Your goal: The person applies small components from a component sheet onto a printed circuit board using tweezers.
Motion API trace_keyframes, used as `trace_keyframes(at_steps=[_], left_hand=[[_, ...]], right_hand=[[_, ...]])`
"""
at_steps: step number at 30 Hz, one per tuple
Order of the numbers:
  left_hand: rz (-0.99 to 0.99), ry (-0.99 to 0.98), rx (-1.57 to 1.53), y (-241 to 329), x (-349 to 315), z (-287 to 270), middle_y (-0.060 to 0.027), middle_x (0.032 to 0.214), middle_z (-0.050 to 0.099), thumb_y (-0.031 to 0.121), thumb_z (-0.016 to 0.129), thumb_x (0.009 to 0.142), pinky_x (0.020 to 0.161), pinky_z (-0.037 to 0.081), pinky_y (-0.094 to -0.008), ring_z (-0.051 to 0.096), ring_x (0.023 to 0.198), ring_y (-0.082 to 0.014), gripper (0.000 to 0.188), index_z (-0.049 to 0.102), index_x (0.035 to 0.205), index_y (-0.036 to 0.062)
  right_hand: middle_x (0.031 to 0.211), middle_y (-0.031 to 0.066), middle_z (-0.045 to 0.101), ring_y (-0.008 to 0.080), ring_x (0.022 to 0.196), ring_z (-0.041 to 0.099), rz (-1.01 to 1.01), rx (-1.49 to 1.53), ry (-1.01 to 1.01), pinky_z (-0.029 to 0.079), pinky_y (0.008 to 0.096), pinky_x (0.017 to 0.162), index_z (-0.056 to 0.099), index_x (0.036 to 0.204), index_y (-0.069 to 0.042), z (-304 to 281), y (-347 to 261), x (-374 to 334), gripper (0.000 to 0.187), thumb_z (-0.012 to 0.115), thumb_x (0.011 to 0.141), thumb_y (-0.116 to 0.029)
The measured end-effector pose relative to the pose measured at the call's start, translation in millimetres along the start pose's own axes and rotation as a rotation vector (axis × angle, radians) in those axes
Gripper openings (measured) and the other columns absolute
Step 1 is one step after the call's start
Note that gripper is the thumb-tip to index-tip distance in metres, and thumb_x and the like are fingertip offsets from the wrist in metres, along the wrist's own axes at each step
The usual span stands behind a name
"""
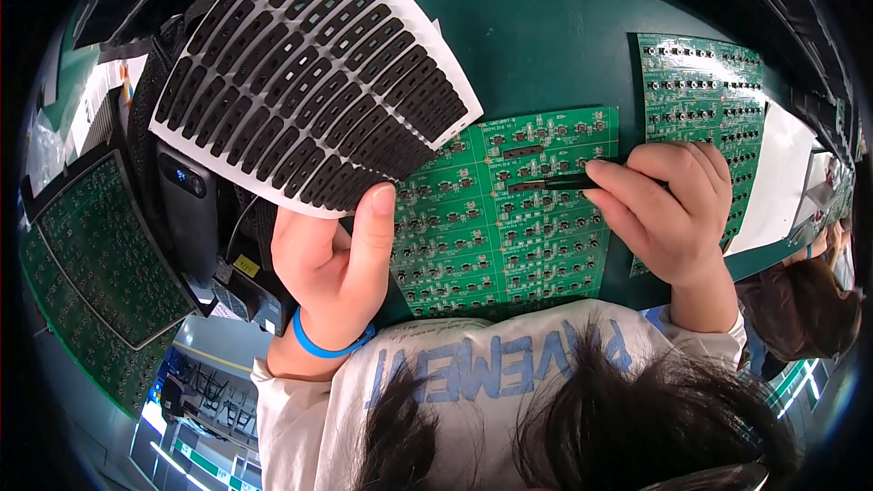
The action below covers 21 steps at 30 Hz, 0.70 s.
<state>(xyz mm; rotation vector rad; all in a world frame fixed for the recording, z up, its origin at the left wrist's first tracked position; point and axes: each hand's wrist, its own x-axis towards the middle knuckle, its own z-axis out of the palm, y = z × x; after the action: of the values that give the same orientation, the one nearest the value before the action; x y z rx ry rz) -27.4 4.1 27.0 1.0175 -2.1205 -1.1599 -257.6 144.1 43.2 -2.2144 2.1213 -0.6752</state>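
Note:
My left hand (332,264), a blue band at its wrist, grips the lower edge of a white backing sheet (462,118) between thumb and fingers. Rows of black slotted adhesive strips (300,82) cover that sheet, which is tilted above the table. Pinched in my right hand (673,205) are black tweezers (571,182), pointing left. At their tips a black strip (525,188) lies over a green circuit board panel (455,250); whether it is stuck down I cannot tell. Another black strip (522,154) lies on the panel just above it.
A second green circuit board panel (700,100) lies to the right, beside a white sheet (773,177). At left are a dark handheld-size device with a lit display (188,191) and another board panel (100,273). Another person (800,309) is at far right.

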Motion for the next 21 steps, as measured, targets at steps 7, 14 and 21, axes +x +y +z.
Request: trace_keyframes(at_steps=[7, 14, 21], left_hand=[[-0.003, 0.001, 0.006, -0.3, -1.0, 0.3, -0.0072, 0.089, 0.061, 0.005, 0.068, 0.082, 0.045, 0.026, -0.0214, 0.041, 0.054, -0.0084, 0.016, 0.066, 0.097, -0.0022], [0.023, 0.010, 0.002, -0.2, -1.2, 2.9, -0.0069, 0.087, 0.060, 0.004, 0.068, 0.082, 0.045, 0.026, -0.0211, 0.040, 0.054, -0.0081, 0.016, 0.066, 0.097, -0.0027], [-0.004, -0.004, 0.001, -0.8, -2.4, 0.9, -0.0073, 0.087, 0.061, 0.004, 0.067, 0.082, 0.046, 0.027, -0.0208, 0.042, 0.055, -0.0086, 0.017, 0.066, 0.097, -0.0027]], right_hand=[[0.079, -0.0015, 0.054, 0.0140, 0.060, 0.052, -0.002, -0.011, -0.004, 0.037, 0.0285, 0.054, 0.068, 0.091, -0.016, 0.7, 0.1, -1.5, 0.030, 0.077, 0.063, -0.019], [0.080, -0.0017, 0.054, 0.0136, 0.060, 0.052, -0.012, -0.037, -0.002, 0.036, 0.0282, 0.054, 0.068, 0.092, -0.017, 0.0, 1.5, -5.4, 0.030, 0.076, 0.063, -0.020], [0.080, -0.0008, 0.055, 0.0144, 0.060, 0.052, 0.024, 0.001, 0.038, 0.036, 0.0280, 0.053, 0.069, 0.091, -0.015, -1.8, 1.9, -3.9, 0.030, 0.076, 0.063, -0.021]])
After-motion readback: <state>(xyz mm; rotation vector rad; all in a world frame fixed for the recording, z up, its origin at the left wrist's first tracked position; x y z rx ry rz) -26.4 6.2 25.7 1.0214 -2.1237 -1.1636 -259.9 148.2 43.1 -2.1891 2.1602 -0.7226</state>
